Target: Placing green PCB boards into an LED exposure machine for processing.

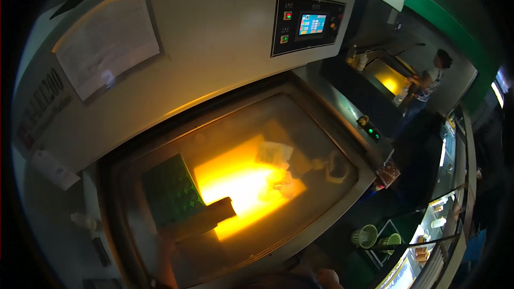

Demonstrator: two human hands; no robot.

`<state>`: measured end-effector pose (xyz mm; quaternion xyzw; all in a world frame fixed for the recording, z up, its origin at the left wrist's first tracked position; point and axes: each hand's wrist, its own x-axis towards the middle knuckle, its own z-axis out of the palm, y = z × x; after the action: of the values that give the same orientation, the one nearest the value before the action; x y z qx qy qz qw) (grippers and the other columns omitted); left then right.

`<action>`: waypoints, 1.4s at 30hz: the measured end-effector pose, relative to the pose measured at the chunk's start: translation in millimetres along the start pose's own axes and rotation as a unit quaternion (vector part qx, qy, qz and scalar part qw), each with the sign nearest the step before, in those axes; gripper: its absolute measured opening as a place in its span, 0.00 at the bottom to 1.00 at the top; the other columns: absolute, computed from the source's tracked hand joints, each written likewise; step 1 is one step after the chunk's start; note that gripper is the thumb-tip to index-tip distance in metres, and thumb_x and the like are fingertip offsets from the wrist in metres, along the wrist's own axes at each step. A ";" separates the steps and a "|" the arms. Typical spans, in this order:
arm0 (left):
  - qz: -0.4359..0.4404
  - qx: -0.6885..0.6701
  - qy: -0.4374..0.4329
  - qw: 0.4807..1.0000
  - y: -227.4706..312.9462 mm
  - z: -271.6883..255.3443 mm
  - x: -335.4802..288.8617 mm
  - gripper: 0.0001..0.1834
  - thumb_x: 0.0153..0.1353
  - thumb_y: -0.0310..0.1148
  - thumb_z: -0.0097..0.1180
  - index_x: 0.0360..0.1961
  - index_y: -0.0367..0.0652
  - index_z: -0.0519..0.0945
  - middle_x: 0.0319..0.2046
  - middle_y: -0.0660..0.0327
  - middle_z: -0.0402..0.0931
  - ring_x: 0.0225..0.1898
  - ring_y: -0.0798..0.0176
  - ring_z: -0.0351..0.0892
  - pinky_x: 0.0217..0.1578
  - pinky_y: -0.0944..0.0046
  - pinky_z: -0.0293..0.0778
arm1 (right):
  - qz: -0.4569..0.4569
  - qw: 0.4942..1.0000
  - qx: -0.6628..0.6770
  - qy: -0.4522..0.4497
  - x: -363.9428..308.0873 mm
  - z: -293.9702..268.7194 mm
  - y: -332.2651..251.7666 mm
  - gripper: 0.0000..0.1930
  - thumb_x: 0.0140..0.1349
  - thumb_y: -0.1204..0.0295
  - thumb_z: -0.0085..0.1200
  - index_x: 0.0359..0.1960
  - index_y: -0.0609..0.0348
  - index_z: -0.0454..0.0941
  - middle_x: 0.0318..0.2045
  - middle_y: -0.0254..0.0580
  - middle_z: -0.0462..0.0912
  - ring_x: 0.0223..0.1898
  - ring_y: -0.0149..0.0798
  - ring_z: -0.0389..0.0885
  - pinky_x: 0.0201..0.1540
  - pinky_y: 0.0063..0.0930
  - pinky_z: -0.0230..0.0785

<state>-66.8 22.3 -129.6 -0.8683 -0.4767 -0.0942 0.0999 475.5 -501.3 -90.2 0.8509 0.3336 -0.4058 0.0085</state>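
Note:
My left forearm rises from the lower edge. My left hand (166, 245) is dim and blurred at the near edge of a dark green sheet (171, 190) with a leaf-like pattern at its right side. Its fingers are lost in the shadow. Along the sheet's near side lies a dark brown strip (206, 219), its right end over the glowing yellow patch (235, 179) of the machine's framed glass bed (316, 203). My right hand (327, 278) is at the lower edge, in front of the bed. Its fingers look curled; what they hold, if anything, is hidden.
A pale cover (214, 37) with a lit control panel (309, 25) and a taped paper (110, 43) rises behind the bed. A small switch box (368, 128) sits right of it. Another person (428, 83) stands at a similar lit bed. Baskets (364, 236) and shelving are at lower right.

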 end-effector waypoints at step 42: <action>-0.087 -0.216 -0.285 0.930 257.5 -159.8 -78.5 0.43 0.49 0.39 0.66 0.70 0.56 0.65 0.63 0.62 0.73 0.63 0.49 0.71 0.55 0.40 0.73 | -0.576 0.774 -0.215 0.150 105.1 -161.7 -268.7 0.23 0.56 0.70 0.56 0.56 0.43 0.76 0.54 0.36 0.80 0.61 0.44 0.73 0.52 0.40 0.78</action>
<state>98.8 -218.6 -17.6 -0.8143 -0.5268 0.0478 -0.2390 479.0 -187.4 13.9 0.5257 0.8369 -0.1198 -0.0941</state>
